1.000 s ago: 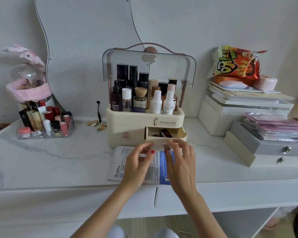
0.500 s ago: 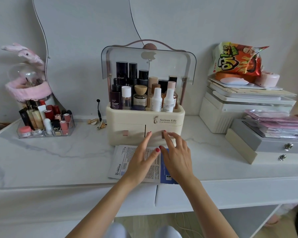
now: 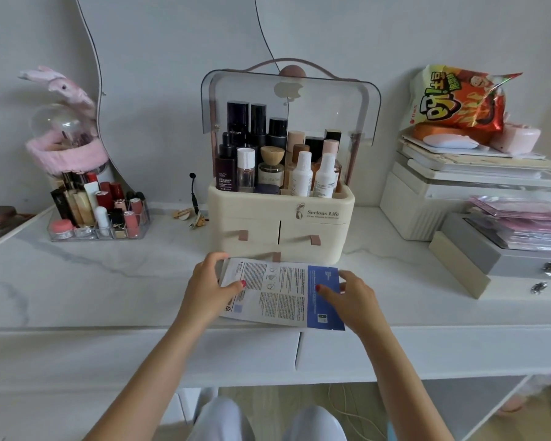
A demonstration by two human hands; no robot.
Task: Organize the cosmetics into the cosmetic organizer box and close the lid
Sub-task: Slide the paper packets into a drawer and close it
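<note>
Bottles (image 3: 268,160) fill the organizer box (image 3: 280,214) at twelve o'clock, its lid (image 3: 331,100) raised. The left hand (image 3: 207,288) and right hand (image 3: 353,297) pinch the sachet (image 3: 280,291) on the bench (image 3: 109,281) at nine and three o'clock. Probably remaining: stowing it, lowering the lid.

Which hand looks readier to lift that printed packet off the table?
Probably the left hand: its fingers curl over the left corner of the packet, thumb on top. The right hand touches the blue end, grip unclear.

Soft, even daylight, faint shadows, wide-angle bending toward the edges
</note>
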